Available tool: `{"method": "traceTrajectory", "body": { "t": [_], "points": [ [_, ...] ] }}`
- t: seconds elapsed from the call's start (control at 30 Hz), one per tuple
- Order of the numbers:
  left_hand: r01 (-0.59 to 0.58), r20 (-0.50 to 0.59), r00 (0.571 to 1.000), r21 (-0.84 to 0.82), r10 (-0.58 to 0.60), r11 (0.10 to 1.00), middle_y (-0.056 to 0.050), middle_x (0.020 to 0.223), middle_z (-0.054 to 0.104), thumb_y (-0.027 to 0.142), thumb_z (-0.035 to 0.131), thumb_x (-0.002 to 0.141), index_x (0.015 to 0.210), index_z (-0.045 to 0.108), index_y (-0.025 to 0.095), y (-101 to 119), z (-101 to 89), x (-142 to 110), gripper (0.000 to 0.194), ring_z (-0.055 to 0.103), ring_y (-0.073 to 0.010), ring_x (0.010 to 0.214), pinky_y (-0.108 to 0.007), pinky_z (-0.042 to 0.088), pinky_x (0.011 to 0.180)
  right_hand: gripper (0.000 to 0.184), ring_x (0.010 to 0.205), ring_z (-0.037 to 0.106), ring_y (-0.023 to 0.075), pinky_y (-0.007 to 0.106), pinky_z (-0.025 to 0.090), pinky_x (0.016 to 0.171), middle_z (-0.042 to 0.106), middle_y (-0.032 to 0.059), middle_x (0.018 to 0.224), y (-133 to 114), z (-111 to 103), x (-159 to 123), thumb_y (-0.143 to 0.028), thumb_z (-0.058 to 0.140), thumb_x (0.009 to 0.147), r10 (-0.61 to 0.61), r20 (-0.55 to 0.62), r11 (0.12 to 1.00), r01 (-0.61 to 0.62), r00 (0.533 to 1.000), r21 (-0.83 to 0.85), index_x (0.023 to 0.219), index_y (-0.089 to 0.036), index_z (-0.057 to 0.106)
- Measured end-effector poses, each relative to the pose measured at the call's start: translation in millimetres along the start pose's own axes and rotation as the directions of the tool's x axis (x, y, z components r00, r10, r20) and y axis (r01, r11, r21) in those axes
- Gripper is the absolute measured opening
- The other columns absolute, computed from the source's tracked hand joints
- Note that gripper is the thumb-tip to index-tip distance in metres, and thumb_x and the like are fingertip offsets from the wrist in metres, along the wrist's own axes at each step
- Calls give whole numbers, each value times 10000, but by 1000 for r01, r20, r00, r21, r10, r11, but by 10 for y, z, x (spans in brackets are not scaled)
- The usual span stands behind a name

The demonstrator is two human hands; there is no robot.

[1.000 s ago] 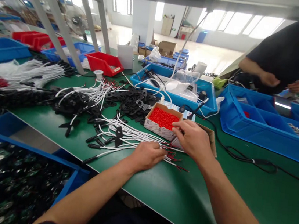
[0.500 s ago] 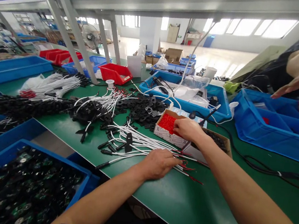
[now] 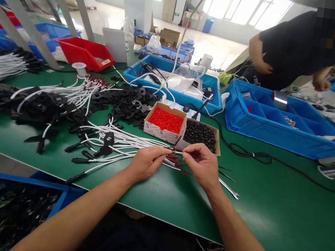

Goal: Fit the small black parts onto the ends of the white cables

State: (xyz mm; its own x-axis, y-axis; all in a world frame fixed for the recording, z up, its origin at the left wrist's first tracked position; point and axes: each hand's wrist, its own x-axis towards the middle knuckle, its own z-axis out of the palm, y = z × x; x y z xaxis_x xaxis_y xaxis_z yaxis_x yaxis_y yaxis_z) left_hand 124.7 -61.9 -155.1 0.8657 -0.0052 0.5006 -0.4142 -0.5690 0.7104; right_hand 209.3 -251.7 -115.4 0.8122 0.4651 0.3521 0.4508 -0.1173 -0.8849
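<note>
My left hand (image 3: 149, 162) is closed, thumb against fingers, on a white cable near its thin red and black wire ends. Facing it, my right hand (image 3: 202, 163) pinches at the tip of a wire; whatever sits between its fingertips is too small to make out. Under and beside my left hand lies a bunch of white cables (image 3: 122, 139) with black connectors on their left ends. Just behind the hands stand a small carton of red pieces (image 3: 167, 119) and a carton of black pieces (image 3: 200, 134).
An open-end wrench (image 3: 229, 189) lies right of my right hand. Black flat parts (image 3: 130, 103) are heaped behind the cables. Farther back are a red bin (image 3: 85, 53), a blue tray (image 3: 176, 95) and a divided blue bin (image 3: 257, 130). A co-worker (image 3: 290, 47) stands at the back right.
My right hand has left the carton of red pieces and come down beside my left hand at the wire ends. My left hand has lifted a cable end. The view has swung right.
</note>
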Motion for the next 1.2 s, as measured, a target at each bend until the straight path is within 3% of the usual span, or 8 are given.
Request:
{"method": "traceTrajectory", "body": {
  "t": [0.17, 0.43, 0.83, 1.2],
  "points": [
    [37, 29, 999, -13, -37, 999, -9, 1039, 696, 250, 546, 938, 1128, 664, 223, -11, 46, 21, 225, 641, -118, 952, -239, 475, 871, 214, 638, 600, 140, 270, 499, 618, 633, 20, 747, 267, 123, -174, -310, 736, 775, 237, 127, 925, -264, 963, 272, 851, -164, 600],
    [68, 99, 992, 62, -74, 996, -32, 914, 661, 223, 492, 943, 986, 660, 171, 69, 20, 45, 181, 603, -136, 861, -262, 449, 798, 234, 646, 615, 125, 264, 513, 646, 659, 24, 777, 283, 186, -169, -294, 769, 750, 283, 213, 859, -345, 935, 377, 868, -150, 627],
    [85, 131, 987, 68, -93, 994, -8, 920, 691, 233, 500, 932, 977, 678, 195, 77, 46, 37, 187, 629, -126, 846, -243, 446, 797, 122, 653, 569, 116, 244, 465, 622, 625, 11, 770, 327, 209, -190, -209, 695, 783, 198, 179, 931, -242, 964, 272, 854, -161, 608],
    [92, 144, 983, 155, -115, 984, 12, 851, 693, 213, 537, 888, 894, 688, 197, 46, 74, 32, 151, 623, -113, 780, -228, 427, 731, 150, 620, 516, 111, 232, 425, 573, 600, 5, 739, 343, 228, -201, -248, 699, 775, 210, 191, 950, -247, 959, 191, 856, -156, 612]
  ]
}}
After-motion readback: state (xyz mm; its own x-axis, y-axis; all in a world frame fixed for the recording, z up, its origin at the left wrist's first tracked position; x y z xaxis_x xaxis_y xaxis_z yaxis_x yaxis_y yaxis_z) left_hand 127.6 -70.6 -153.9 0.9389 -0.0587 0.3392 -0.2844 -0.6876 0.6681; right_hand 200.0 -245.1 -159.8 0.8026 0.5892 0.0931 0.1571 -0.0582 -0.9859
